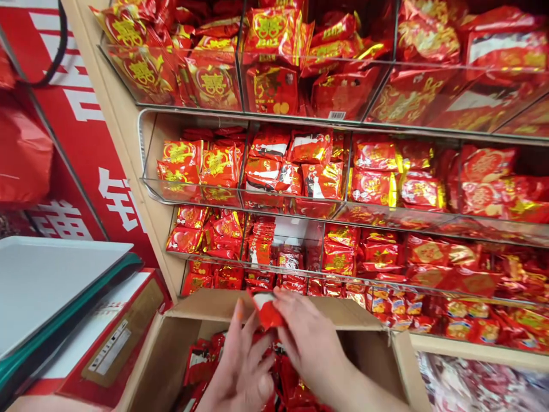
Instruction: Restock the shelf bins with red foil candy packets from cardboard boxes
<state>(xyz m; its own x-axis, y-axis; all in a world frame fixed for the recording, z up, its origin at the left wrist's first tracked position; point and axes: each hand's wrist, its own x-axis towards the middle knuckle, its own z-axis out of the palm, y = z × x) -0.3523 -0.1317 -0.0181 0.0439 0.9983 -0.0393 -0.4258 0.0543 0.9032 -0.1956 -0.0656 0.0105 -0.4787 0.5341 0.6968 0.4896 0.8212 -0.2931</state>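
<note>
A small red-and-white packet (269, 313) is gripped between the thumb and fingers of my right hand (315, 337), above an open cardboard box (206, 303). My left hand (240, 366) is just left of the packet, thumb raised and fingers apart. Whether its fingertips touch the packet I cannot tell. Beneath both hands, several red packets (198, 360) with white and gold prints lie in the box, partly hidden by my hands and wrists.
Shelves with clear dividers and lips (295, 203) rise behind the box, stocked with red and gold packets (323, 180). At left are a white tray (55, 286) and a red box (124, 343) with a label. Wrapped items (480, 380) lie at lower right.
</note>
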